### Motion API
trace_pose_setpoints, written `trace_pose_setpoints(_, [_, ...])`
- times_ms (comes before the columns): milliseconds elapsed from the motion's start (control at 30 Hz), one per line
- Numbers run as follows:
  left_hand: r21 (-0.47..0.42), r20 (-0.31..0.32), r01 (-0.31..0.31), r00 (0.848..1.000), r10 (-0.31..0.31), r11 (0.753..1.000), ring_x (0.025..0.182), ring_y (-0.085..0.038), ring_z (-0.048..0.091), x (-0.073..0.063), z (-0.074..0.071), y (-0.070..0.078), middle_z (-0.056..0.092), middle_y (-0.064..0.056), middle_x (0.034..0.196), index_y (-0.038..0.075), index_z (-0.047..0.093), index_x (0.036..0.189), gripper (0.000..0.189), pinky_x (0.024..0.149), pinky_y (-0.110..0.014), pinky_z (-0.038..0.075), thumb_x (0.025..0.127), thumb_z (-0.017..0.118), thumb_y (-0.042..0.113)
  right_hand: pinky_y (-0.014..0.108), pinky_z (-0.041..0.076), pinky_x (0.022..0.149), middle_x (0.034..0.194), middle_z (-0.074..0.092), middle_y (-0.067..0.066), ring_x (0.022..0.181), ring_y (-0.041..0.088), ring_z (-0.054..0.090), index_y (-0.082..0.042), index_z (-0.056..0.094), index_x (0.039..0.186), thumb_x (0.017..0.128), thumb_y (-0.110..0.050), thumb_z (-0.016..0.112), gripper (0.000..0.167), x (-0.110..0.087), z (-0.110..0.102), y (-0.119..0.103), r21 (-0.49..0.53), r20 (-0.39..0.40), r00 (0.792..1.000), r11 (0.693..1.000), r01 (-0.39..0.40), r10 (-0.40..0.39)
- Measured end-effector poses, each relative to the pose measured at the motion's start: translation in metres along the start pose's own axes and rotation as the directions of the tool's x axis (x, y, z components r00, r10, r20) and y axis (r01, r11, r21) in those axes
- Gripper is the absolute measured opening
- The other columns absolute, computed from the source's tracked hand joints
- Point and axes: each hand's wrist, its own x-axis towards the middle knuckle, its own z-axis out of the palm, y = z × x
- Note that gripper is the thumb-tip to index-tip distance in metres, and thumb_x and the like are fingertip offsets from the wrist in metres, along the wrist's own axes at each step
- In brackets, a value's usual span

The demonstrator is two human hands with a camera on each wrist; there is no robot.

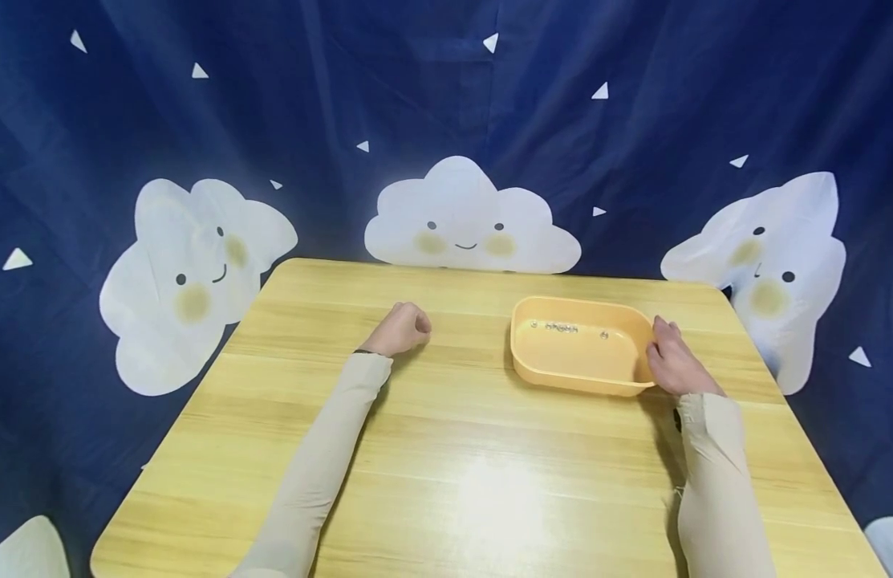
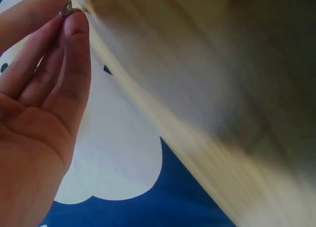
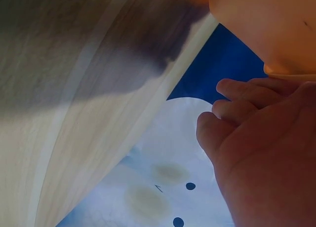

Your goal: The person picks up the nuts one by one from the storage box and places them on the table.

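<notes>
Over the left-middle of the table, my left hand (image 1: 401, 329) pinches a small shiny silvery piece (image 2: 66, 9) between thumb and fingertips. Its exact kind is too small to tell. My right hand (image 1: 679, 360) holds the right end of a shallow orange plastic tray (image 1: 583, 384) by its rim. The right wrist view shows part of the tray's wall (image 3: 266, 29) above the fingers (image 3: 239, 91). Several small shiny clear pieces (image 1: 562, 327) lie inside the tray, mostly in a row along its far side, with one piece (image 1: 604, 335) farther right.
A light wood-grain table (image 1: 446, 433) with rounded corners spreads under both arms. Behind it hangs a dark blue curtain (image 1: 417, 80) printed with white smiling clouds (image 1: 468, 209) and small triangles. Bright light reflects off the table's near middle.
</notes>
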Motion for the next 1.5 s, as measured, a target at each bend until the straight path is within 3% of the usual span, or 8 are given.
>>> trace_pose_setpoints(467, [0.003, 0.041, 0.003, 0.999, -0.003, 1.000, 0.108, -0.029, 0.072, -0.0010, -0.0014, 0.0029, 0.078, -0.013, 0.111, 0.002, 0.079, 0.104, 0.013, 0.098, -0.043, 0.058, 0.093, 0.072, 0.004, 0.067, -0.001, 0.127, 0.158, 0.000, 0.050, 0.148, 0.067, -0.006, 0.025, 0.002, 0.152, 0.107, -0.009, 0.024, 0.060, -0.0004, -0.0013, -0.0030, 0.012, 0.001, 1.000, 1.000, -0.008, 0.008])
trace_pose_setpoints(1300, [0.053, 0.032, -0.001, 0.999, -0.001, 0.999, 0.105, -0.029, 0.072, -0.0019, 0.0001, 0.0020, 0.077, -0.012, 0.111, 0.005, 0.078, 0.103, 0.012, 0.095, -0.043, 0.059, 0.093, 0.072, 0.003, 0.067, 0.000, 0.127, 0.160, -0.002, 0.047, 0.149, 0.065, -0.007, 0.022, 0.000, 0.154, 0.109, -0.012, 0.021, 0.061, -0.0006, -0.0018, -0.0015, -0.005, 0.012, 0.999, 0.999, -0.038, 0.038])
trace_pose_setpoints(1400, [0.058, 0.035, -0.002, 0.999, 0.000, 0.998, 0.106, -0.029, 0.072, -0.0014, 0.0005, 0.0018, 0.077, -0.012, 0.112, 0.005, 0.078, 0.104, 0.013, 0.095, -0.043, 0.059, 0.094, 0.071, 0.004, 0.068, 0.002, 0.126, 0.159, 0.003, 0.049, 0.149, 0.066, -0.004, 0.023, 0.005, 0.153, 0.108, -0.011, 0.023, 0.060, -0.0001, -0.0016, -0.0021, -0.014, -0.006, 1.000, 1.000, -0.025, 0.025])
trace_pose_setpoints(1500, [0.064, 0.033, 0.002, 0.999, -0.004, 0.998, 0.107, -0.029, 0.072, -0.0019, 0.0004, 0.0017, 0.077, -0.012, 0.113, 0.005, 0.078, 0.105, 0.013, 0.096, -0.043, 0.059, 0.094, 0.071, 0.004, 0.069, 0.006, 0.126, 0.153, 0.020, 0.052, 0.147, 0.068, 0.005, 0.025, 0.023, 0.146, 0.106, -0.007, 0.026, 0.051, 0.0018, -0.0005, -0.0018, -0.038, -0.053, 0.998, 0.999, 0.014, -0.016])
